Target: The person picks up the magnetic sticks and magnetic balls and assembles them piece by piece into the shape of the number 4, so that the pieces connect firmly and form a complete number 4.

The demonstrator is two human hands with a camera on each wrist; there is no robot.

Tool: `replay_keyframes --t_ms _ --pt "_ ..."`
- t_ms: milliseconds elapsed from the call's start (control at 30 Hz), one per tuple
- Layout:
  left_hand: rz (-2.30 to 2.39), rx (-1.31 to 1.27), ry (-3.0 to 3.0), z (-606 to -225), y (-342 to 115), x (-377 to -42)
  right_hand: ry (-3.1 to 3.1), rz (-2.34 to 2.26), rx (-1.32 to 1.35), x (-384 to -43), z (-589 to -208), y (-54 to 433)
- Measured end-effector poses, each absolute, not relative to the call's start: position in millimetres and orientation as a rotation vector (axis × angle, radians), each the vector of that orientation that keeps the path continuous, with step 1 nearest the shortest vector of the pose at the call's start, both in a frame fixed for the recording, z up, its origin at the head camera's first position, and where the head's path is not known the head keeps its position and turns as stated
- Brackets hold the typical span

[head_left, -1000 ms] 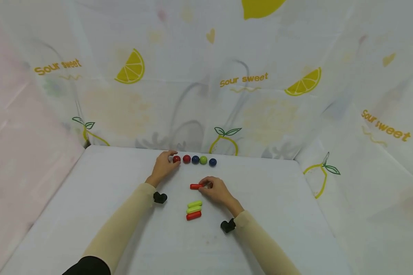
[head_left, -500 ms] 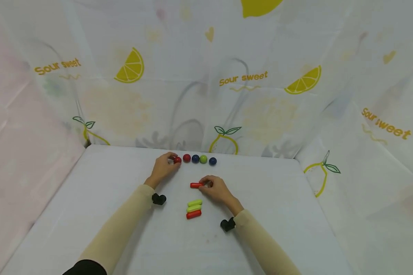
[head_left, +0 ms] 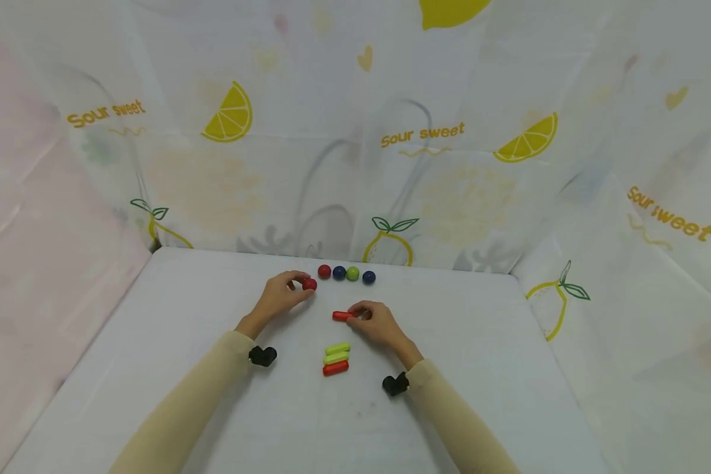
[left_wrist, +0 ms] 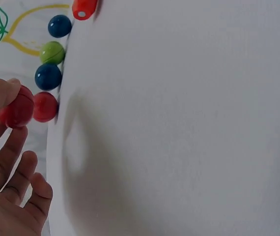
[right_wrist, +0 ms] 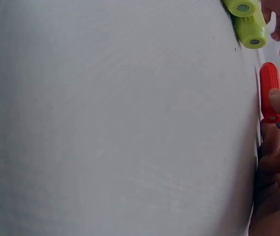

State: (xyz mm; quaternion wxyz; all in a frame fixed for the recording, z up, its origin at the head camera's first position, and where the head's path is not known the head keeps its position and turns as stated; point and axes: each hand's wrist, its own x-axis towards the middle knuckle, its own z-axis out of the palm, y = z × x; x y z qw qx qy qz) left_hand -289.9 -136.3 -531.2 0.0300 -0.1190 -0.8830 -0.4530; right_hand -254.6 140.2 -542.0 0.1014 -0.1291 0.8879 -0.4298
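Observation:
At the back of the table, my left hand (head_left: 277,296) pinches a glossy red ball (left_wrist: 21,109) between thumb and fingertips, its other fingers loosely bent. To its right, my right hand (head_left: 380,326) holds a short red rod (head_left: 340,316) by one end; a small metal dot shows on the rod's end (right_wrist: 271,118) in the right wrist view. The held ball is to the left of and beyond this rod, apart from it. Behind the hands lie another red ball (head_left: 324,271), a blue ball (head_left: 339,272), a green ball (head_left: 352,273) and a second blue ball (head_left: 368,277).
Two yellow-green rods (head_left: 337,348) and another red rod (head_left: 335,368) lie side by side in front of the hands. White cloth covers the table (head_left: 462,342). A lemon-printed curtain (head_left: 308,131) stands along the back edge and the sides.
My left hand has closed its fingers on the leftmost red ball and drawn it away from the row, toward the red rod. The right hand stays nearly still with its rod.

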Motion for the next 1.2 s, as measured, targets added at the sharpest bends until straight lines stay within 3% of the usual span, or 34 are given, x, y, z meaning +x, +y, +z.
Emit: replay_keyframes --t_ms 1200 --pt "-1.349 -0.563 -2.817 -545.7 -114.8 -254.1 2.585 -1.333 -0.394 -251.2 -540.2 145.1"
